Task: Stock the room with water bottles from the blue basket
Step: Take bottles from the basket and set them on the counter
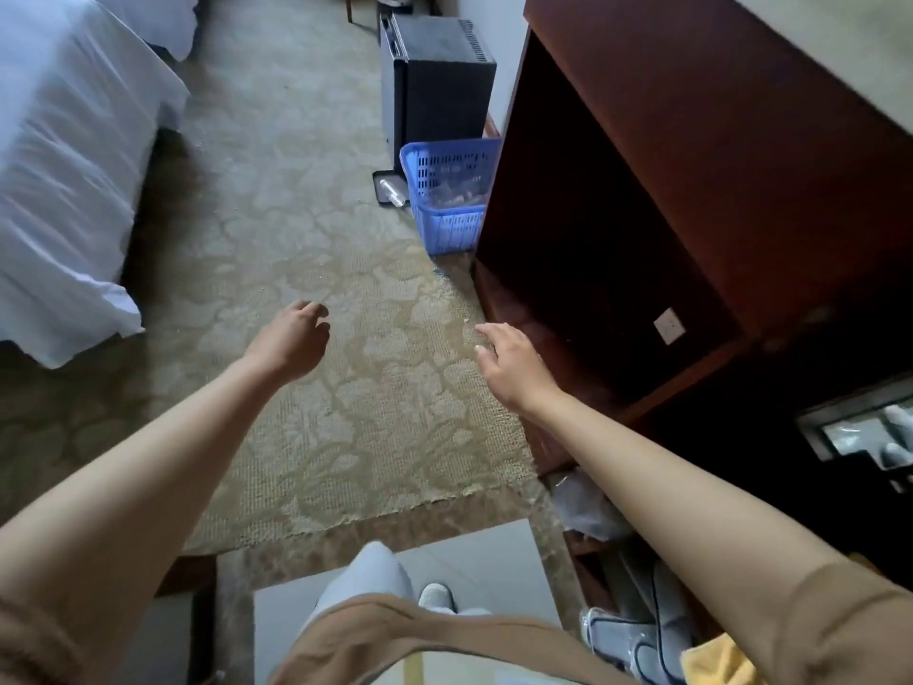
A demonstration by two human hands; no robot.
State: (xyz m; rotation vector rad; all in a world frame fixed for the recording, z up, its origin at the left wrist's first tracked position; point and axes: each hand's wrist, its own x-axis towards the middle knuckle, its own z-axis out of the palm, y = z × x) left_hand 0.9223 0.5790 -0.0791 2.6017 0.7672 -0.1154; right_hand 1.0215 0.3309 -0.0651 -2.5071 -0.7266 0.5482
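Observation:
The blue basket stands on the carpet beside the dark wooden cabinet, far ahead of both hands; its contents are blurred. A clear water bottle lies on a black tray just left of the basket. My left hand hovers over the carpet with fingers loosely curled and nothing in it. My right hand reaches forward near the cabinet's lower corner, fingers apart and empty.
A dark wooden cabinet with an open compartment fills the right side. A black mini fridge stands behind the basket. A white bed is at the left. Bags and cables lie at the bottom right.

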